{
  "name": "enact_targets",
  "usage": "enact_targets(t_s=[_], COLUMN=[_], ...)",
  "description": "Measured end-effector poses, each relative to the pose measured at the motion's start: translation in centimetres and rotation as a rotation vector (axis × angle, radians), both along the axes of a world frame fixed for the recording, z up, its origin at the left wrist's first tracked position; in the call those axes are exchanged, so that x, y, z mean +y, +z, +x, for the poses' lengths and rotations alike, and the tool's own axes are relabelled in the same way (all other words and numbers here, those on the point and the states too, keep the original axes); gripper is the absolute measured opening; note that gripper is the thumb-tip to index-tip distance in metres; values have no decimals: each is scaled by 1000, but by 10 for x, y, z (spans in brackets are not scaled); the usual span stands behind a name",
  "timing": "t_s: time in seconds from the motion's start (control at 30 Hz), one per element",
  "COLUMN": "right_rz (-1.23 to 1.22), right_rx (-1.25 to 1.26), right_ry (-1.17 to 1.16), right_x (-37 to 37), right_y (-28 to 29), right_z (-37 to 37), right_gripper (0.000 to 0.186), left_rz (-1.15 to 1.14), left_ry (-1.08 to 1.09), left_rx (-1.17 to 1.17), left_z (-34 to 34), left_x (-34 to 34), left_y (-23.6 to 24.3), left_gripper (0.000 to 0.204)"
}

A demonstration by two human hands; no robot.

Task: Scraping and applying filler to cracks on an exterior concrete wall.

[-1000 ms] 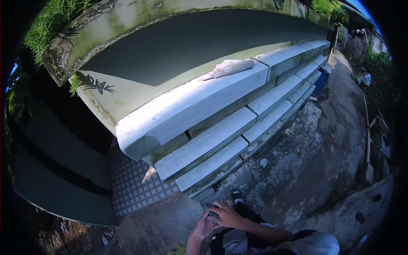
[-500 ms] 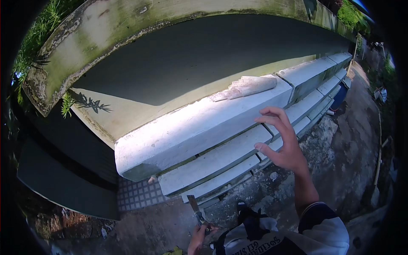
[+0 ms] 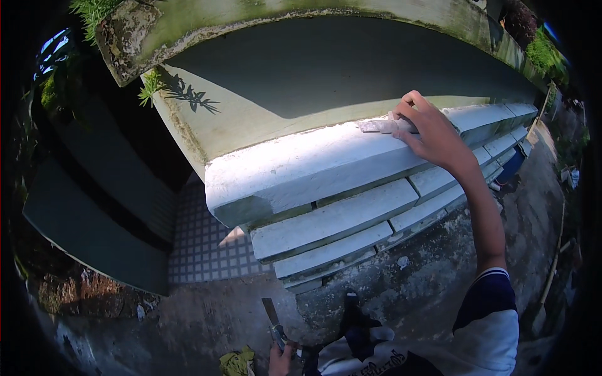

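Note:
My right hand point(image 3: 433, 133) reaches far forward, its thumb and fingers closed around a folded, whitish, dusty cloth point(image 3: 377, 126). The cloth rests on top of the white-painted ledge point(image 3: 295, 166), and its right part is hidden behind my hand. Low in the view, my left hand point(image 3: 280, 360) grips a putty knife point(image 3: 270, 311) by its dark handle, with the flat metal blade pointing up and away from me. That blade is clear of the ledge and over the ground.
White steps point(image 3: 338, 216) run below the ledge. A grey-green wall point(image 3: 351, 69) rises behind it under a mossy concrete rim point(image 3: 263, 25). Checkered tiles point(image 3: 200, 241) lie at left, and a yellow-green cloth point(image 3: 237, 362) is near my left hand. A blue container point(image 3: 513, 164) stands right.
My right hand has moved forward from above the steps and taken hold of the folded cloth. My left hand with the putty knife has shifted slightly left and down; the view has moved too.

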State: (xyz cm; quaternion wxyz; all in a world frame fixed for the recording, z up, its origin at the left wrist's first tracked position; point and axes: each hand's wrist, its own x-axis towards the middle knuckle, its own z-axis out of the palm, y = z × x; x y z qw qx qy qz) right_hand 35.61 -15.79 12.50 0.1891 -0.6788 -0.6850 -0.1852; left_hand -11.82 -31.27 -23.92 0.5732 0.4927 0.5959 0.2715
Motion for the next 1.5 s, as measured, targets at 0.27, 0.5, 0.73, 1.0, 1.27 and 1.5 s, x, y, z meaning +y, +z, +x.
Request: enact_targets(t_s=[0.27, 0.5, 0.73, 1.0, 1.27, 1.5], right_rz=[174, 300, 357, 286, 521, 199], right_rx=[273, 280, 256, 374, 295, 571], right_ry=[5, 288, 125, 133, 167, -15], right_x=[-39, -20, 10, -27, 4, -28], right_y=[-33, -109, -174, -207, -151, -228], right_z=[-73, -187, -221, -220, -223, -190], right_gripper=[40, 67, 63, 60, 54, 50], left_rz=[0, -63, -13, 24, -83, 111], left_ry=[-178, -158, -32, 25, -74, -40], left_rx=[80, 110, -16, -170, -101, 33], left_z=[-55, -69, -76, -78, -66, -49], left_x=[-23, -39, -69, -74, -52, -47], left_y=[11, 31, 39, 7, 5, -15], left_gripper=[38, 41, 40, 38, 39, 37])
